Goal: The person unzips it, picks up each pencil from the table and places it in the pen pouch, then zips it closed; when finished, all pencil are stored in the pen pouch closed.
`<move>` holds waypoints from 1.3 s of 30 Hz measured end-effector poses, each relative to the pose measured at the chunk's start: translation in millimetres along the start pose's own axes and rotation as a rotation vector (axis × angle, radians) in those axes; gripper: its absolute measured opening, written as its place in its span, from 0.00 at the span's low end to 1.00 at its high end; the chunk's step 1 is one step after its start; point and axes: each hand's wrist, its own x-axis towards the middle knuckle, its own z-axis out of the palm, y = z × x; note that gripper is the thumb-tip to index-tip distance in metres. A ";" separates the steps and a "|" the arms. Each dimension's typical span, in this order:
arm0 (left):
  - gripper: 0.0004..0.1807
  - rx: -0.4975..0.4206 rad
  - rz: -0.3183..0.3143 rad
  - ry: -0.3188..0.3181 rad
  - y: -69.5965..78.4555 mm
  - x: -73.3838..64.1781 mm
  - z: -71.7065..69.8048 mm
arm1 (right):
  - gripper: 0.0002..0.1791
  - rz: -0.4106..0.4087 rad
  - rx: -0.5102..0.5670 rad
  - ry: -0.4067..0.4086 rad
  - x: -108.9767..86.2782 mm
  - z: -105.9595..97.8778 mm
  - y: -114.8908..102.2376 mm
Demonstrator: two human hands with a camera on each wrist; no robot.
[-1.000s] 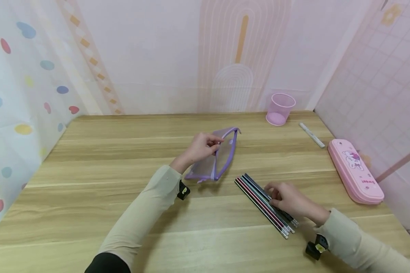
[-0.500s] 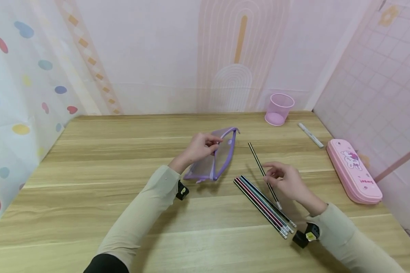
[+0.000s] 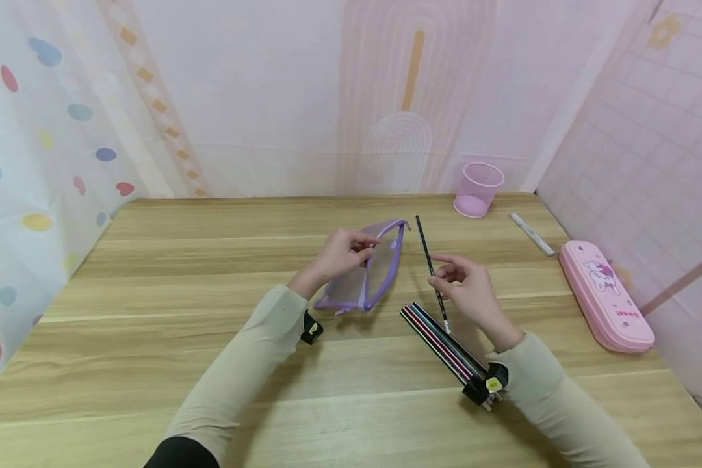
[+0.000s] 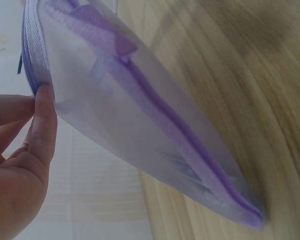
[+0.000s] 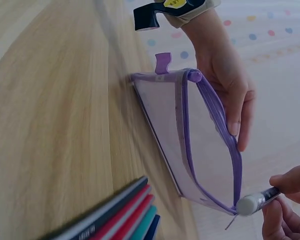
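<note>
My left hand point(image 3: 342, 255) pinches the zipper edge of a see-through mesh pencil pouch point(image 4: 115, 115) with purple trim. The pouch stands on the table with its mouth unzipped and gaping toward the right. Between thumb and fingers, my right hand point(image 3: 467, 286) holds a dark pencil point(image 3: 424, 244) by its middle, raised and slanted just right of the pouch mouth. Its white eraser end point(image 5: 247, 205) faces the right wrist camera. Below that hand a row of pencils point(image 3: 439, 338) in black, red, green and blue lies side by side, partly hidden by the wrist camera.
At the back right stands a pink cup point(image 3: 478, 190). A white marker point(image 3: 532, 234) lies in front of it. Along the right edge of the wooden table point(image 3: 181, 273) rests a pink pencil case point(image 3: 607, 296). Patterned curtains border the back and sides.
My right hand has picked a pencil from the row, lifted it and brought it left and away toward the pouch. My left hand has kept its place on the pouch edge.
</note>
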 end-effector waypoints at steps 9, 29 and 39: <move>0.14 0.004 -0.017 0.015 1.7 0.3 -1.4 | 0.23 0.066 0.019 -0.065 11.6 10.2 1.5; 0.15 -0.043 0.020 -0.030 10.9 -0.2 6.0 | 0.26 0.292 0.280 -0.173 44.9 35.5 -10.3; 0.15 -0.064 0.023 -0.040 10.6 -4.5 8.2 | 0.25 0.279 0.261 -0.181 45.5 45.2 -13.8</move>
